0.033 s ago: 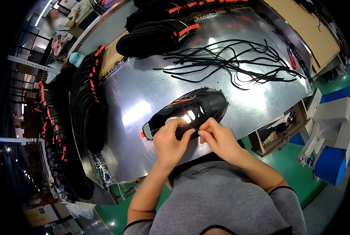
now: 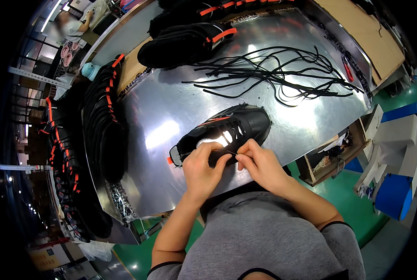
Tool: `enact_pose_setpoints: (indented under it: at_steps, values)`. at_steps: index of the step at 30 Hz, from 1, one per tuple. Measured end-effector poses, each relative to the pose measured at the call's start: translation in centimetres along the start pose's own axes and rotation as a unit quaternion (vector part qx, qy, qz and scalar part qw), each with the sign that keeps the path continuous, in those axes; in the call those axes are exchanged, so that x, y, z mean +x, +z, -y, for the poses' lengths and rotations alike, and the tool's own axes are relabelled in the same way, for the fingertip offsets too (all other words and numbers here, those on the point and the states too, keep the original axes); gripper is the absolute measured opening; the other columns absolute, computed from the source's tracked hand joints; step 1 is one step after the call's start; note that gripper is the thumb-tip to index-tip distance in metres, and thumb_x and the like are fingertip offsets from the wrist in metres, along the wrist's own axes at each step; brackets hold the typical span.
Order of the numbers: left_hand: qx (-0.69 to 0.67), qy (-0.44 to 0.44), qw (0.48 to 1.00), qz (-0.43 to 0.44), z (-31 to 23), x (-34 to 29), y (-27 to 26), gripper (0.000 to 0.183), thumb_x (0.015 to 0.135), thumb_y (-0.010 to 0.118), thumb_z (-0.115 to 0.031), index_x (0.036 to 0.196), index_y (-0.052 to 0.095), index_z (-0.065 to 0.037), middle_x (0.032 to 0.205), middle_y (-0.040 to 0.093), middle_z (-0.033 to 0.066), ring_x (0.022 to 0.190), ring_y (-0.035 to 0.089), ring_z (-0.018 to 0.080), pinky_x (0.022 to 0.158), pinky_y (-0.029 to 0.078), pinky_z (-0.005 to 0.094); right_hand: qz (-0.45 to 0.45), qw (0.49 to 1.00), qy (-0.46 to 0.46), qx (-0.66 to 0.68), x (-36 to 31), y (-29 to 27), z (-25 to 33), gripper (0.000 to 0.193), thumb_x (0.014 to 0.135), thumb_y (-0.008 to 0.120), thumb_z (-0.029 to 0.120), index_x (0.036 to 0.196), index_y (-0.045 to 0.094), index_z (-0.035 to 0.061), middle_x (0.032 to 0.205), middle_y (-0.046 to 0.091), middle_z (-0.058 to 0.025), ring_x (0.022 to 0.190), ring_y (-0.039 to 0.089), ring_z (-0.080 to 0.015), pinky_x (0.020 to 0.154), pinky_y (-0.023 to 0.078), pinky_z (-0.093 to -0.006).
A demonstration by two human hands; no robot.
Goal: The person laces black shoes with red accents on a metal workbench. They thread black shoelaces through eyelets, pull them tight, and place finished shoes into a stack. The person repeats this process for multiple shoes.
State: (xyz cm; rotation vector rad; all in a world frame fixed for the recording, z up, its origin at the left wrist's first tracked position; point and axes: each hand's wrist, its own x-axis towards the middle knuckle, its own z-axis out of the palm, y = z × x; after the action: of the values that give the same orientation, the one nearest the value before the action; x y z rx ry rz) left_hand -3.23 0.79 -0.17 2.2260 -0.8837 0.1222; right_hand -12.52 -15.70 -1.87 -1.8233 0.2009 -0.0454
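A black shoe upper [image 2: 253, 122] with an orange stripe lies on the metal table in front of me, its toe pointing right and up. White shows through its throat, between the lacing rows. My left hand [image 2: 201, 169] is closed on the upper's near side, fingers over the edge and thumb extended toward the right hand. Beside it, my right hand [image 2: 260, 164] pinches a thin dark lace end [image 2: 233, 152] between thumb and forefinger. The lace bridges the gap between both hands; where it enters the upper is hidden. Beyond lies a loose bundle of black laces [image 2: 283, 77].
Nested black uppers with orange tabs form a row [image 2: 106, 116] at the left, and another pile [image 2: 178, 46] stands at the back. A red-handled tool [image 2: 348, 70] rests near the right rim. An open drawer [image 2: 334, 156] juts out at the right, beside a blue-and-white machine [image 2: 395, 154].
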Motion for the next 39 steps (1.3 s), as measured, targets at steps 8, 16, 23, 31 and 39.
enact_pose_setpoints:
  at_steps: [8, 16, 23, 31, 39]
  values:
    - [-0.048, 0.062, 0.994, 0.076, 0.6, -0.5, -1.4, 0.024, 0.081, 0.074, 0.000, 0.104, 0.067, 0.000, 0.088, 0.068, 0.0141, 0.073, 0.066, 0.0303, 0.064, 0.051, 0.0365, 0.090, 0.934, 0.204, 0.281, 2.1, 0.0, 0.3, 0.015, 0.100, 0.058, 0.017, 0.101, 0.051, 0.0037, 0.073, 0.066, -0.0052, 0.055, 0.042, -0.0044, 0.049, 0.033, -0.0215]
    - [-0.086, 0.039, 0.980, 0.177, 0.2, -1.0, -2.2, 0.024, 0.084, 0.072, 0.003, 0.107, 0.066, 0.002, 0.091, 0.069, 0.0138, 0.078, 0.068, 0.0259, 0.072, 0.052, 0.0322, 0.028, 0.999, 0.013, -0.013, 1.0, 1.8, 0.1, 0.022, 0.099, 0.056, 0.014, 0.103, 0.042, -0.0039, 0.070, 0.065, -0.0169, 0.069, 0.067, -0.0365, 0.064, 0.051, -0.0427]
    - [-0.162, -0.152, 0.949, 0.225, -0.5, -1.2, -3.4, 0.027, 0.093, 0.068, -0.004, 0.119, 0.064, 0.001, 0.106, 0.072, 0.0116, 0.091, 0.069, 0.0181, 0.084, 0.053, 0.0284, 0.156, 0.977, 0.018, -0.143, 0.9, -5.4, 2.0, 0.023, 0.099, 0.060, 0.024, 0.100, 0.058, 0.0013, 0.081, 0.069, -0.0183, 0.081, 0.069, -0.0372, 0.070, 0.052, -0.0451]
    - [-0.248, -0.264, 0.805, 0.469, 0.4, 3.6, -4.3, 0.021, 0.101, 0.057, -0.010, 0.116, 0.066, 0.001, 0.104, 0.066, 0.0043, 0.099, 0.061, 0.0140, 0.093, 0.047, 0.0270, -0.178, 0.959, -0.214, -0.051, 4.7, -2.0, -2.8, 0.018, 0.097, 0.062, 0.022, 0.104, 0.061, 0.0053, 0.085, 0.071, -0.0130, 0.073, 0.069, -0.0330, 0.065, 0.054, -0.0402]
    - [0.042, -0.009, 0.847, 0.530, 0.8, 4.6, -3.9, 0.010, 0.089, 0.065, 0.000, 0.099, 0.066, 0.000, 0.095, 0.067, 0.0113, 0.090, 0.066, 0.0264, 0.080, 0.052, 0.0354, -0.219, 0.952, -0.186, -0.103, 5.0, -1.5, -3.4, 0.017, 0.098, 0.061, 0.021, 0.100, 0.059, 0.0044, 0.079, 0.070, -0.0130, 0.069, 0.068, -0.0333, 0.062, 0.054, -0.0404]
